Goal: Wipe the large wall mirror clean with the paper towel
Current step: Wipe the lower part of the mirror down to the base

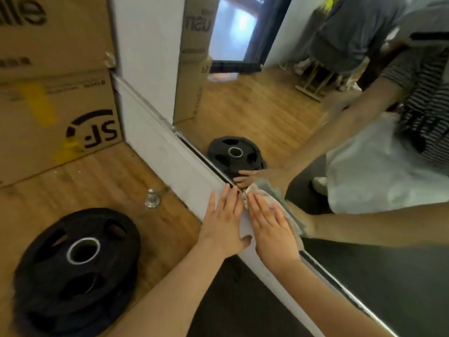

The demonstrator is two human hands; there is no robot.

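Note:
The large wall mirror [279, 113] fills the right of the head view, its lower edge running diagonally above a white baseboard [170, 152]. My right hand [272, 229] lies flat with straight fingers on a crumpled paper towel [286, 207], pressing it against the glass at the mirror's bottom edge. My left hand [223, 220] rests flat on the baseboard just left of it, fingers straight, thumb spread. Both hands and the towel show again as reflections in the glass.
A black weight plate [75, 266] lies on the wooden floor at lower left. A small metal doorstop [152, 198] stands by the baseboard. Cardboard boxes [53, 93] are stacked at the left. A dark mat [230, 300] lies under my arms.

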